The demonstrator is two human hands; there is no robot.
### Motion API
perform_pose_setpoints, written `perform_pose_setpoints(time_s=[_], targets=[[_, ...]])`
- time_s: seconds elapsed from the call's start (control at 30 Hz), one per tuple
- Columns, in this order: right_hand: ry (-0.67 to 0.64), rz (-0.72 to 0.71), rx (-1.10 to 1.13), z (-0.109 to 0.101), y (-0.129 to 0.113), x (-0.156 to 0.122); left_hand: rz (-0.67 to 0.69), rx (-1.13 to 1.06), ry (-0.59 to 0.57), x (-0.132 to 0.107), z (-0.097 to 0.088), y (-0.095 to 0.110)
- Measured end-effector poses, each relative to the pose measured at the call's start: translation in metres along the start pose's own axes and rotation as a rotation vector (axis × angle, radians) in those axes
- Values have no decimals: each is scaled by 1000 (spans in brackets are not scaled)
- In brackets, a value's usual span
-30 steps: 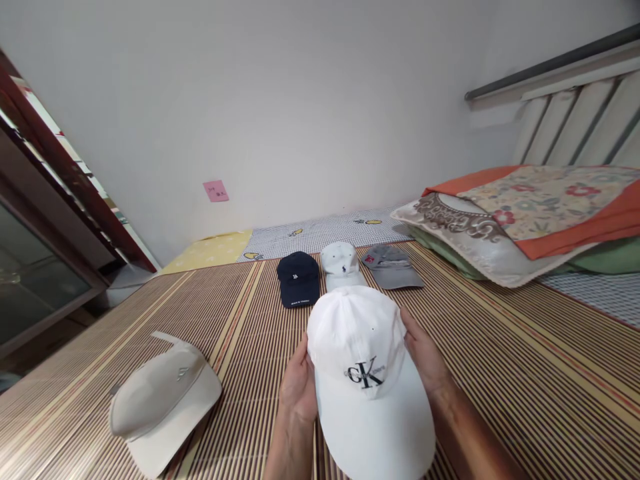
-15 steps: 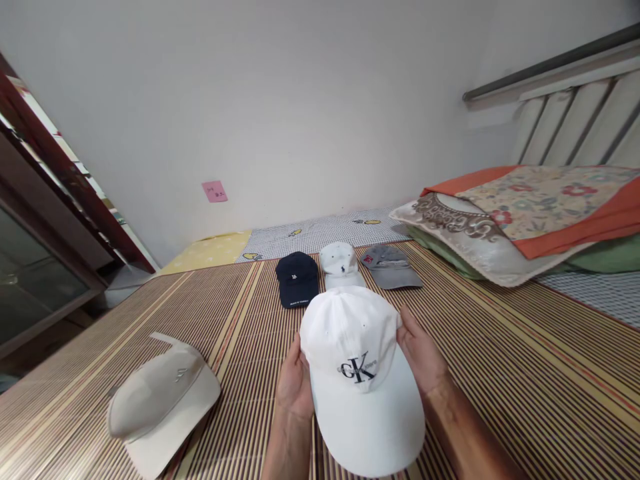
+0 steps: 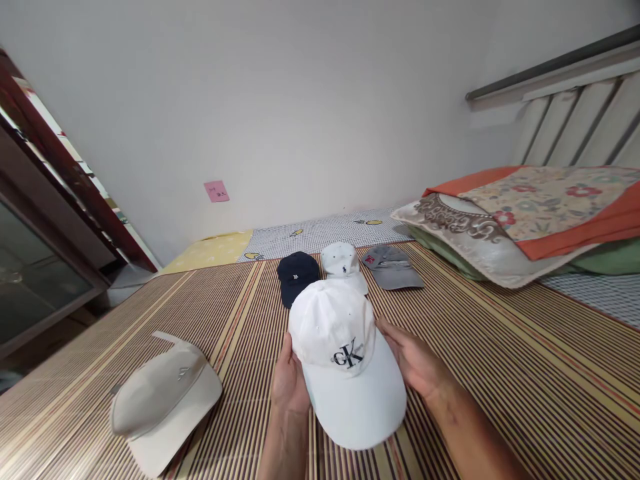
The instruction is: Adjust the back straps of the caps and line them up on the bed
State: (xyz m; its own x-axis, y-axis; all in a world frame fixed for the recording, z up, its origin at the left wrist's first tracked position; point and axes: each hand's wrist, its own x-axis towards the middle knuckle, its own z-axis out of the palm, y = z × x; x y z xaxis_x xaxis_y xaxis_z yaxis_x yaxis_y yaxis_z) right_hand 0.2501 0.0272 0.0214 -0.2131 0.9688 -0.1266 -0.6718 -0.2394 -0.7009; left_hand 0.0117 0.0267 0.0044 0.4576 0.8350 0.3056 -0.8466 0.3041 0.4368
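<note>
I have the white cap [image 3: 345,367] low over the bed mat [image 3: 500,373], left hand [image 3: 290,383] fingers gripping its side, right hand [image 3: 413,360] open against the other; reads as placing, so next needs alignment near the navy cap [image 3: 295,273].

Bright, even daylight, soft shadows, sharp focus, wide-angle bending at edges.

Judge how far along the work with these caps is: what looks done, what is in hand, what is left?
Looks done: a navy cap, a small-logo white cap and a grey cap lie in a row at the striped mat's far edge. In hand: the white CK cap, held between left hand and right hand. Left, seemingly: the beige cap, lying alone at the left.
</note>
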Motion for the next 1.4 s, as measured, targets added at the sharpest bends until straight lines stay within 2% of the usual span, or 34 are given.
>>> perform_pose_setpoints(time_s=[0.17,0.3,0.5,0.7,0.77,0.93,1.0,1.07,1.17,1.27,1.4], targets=[[158,-25,-131,-14,11,6,38,-18,-20,-4,-9,6],[163,-35,-118,-18,14,9,49,-27,-28,-4,-12,7],[169,-60,-78,-23,13,10,111,-68,52,-3,-15,7],[205,-48,-93,-26,15,12,38,-54,103,-2,-24,0],[206,-63,-88,-27,13,12,41,-42,211,-1,-24,-5],[215,-137,-112,-41,-6,10,34,29,748,6,-2,-12],[278,-182,-138,-54,-16,10,21,47,874,8,8,-12],[370,-223,-173,-71,-26,11,15,60,921,10,15,-13],[477,-272,-202,-98,-36,13,-1,78,927,13,19,-15],[514,-285,-196,-118,-41,14,-22,79,932,14,19,-19],[525,-296,-206,-132,-40,17,-36,79,933,13,21,-23]])
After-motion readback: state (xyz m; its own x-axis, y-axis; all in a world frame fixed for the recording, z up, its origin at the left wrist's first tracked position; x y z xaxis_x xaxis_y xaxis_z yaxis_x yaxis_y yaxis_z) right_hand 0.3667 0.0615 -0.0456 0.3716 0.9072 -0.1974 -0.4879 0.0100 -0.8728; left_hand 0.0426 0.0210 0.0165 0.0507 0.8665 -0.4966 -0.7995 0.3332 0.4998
